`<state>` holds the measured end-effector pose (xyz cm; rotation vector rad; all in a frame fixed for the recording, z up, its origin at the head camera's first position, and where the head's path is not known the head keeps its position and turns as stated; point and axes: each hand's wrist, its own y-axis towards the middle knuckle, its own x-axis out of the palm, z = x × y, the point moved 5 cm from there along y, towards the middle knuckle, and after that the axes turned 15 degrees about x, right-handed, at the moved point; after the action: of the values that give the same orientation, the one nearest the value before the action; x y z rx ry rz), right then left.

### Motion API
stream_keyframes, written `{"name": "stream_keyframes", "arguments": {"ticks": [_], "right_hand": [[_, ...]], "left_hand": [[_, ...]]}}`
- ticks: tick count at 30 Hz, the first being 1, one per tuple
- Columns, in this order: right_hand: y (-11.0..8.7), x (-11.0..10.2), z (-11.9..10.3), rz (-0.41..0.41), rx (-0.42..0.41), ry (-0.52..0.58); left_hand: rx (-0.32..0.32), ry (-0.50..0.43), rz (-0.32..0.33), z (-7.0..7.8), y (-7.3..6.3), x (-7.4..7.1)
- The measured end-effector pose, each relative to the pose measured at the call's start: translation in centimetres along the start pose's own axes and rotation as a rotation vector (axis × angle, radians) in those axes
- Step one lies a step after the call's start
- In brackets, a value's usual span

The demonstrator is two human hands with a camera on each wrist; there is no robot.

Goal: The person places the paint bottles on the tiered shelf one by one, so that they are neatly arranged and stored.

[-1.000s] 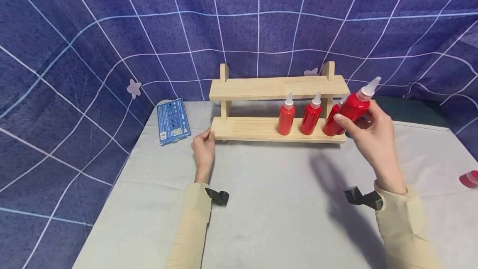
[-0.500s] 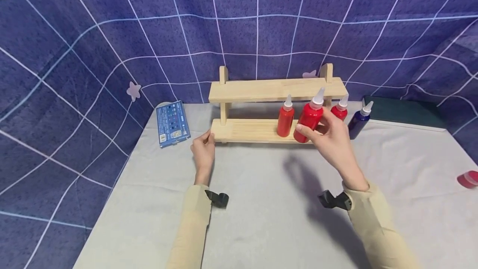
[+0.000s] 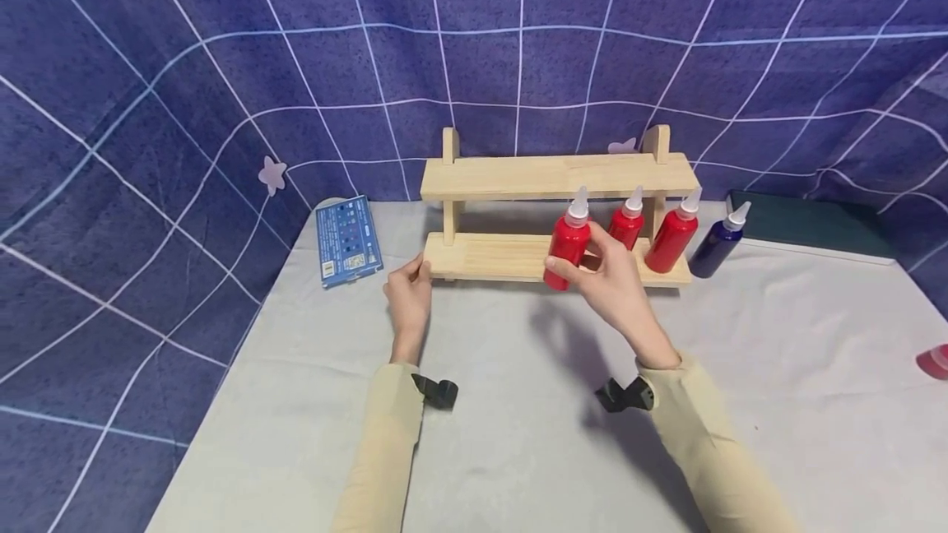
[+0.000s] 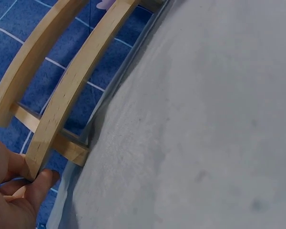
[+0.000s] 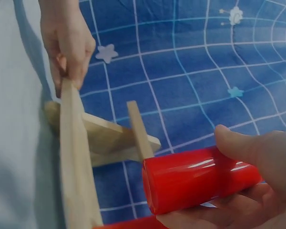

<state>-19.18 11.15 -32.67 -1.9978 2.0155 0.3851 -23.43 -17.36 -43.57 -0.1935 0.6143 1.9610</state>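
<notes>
Gripping a red bottle (image 3: pixel 567 247) in the right hand (image 3: pixel 613 274), near the low part of the wooden shelf (image 3: pixel 485 256), and pinching the shelf's left end with the left hand (image 3: pixel 409 298). Could knock down two other red bottles (image 3: pixel 671 243) on the shelf's right side by swinging too wide. Smooth, shiny, round, with a pointy top; flat, pale wood

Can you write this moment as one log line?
left hand: pinches shelf end | right hand: holds red bottle | blue bottle: beside shelf
</notes>
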Motion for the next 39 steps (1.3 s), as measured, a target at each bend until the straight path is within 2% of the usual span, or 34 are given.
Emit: {"name": "stream_keyframes", "arguments": {"ticks": [13, 24, 30, 39], "right_hand": [[1.4, 4.2, 0.7, -0.068, -0.017, 0.011], [3.5, 5.6, 1.0, -0.055, 0.005, 0.002], [4.7, 6.6, 1.6, -0.031, 0.021, -0.017], [5.9, 7.6, 2.3, -0.032, 0.049, 0.03]], "left_hand": [[0.003, 0.006, 0.01, 0.0, -0.1, 0.2], [0.019, 0.004, 0.014, 0.1, -0.1, 0.1], [-0.001, 0.003, 0.001, 0.0, -0.2, 0.1], [0.005, 0.02, 0.025, 0.0, 0.0, 0.0]]}}
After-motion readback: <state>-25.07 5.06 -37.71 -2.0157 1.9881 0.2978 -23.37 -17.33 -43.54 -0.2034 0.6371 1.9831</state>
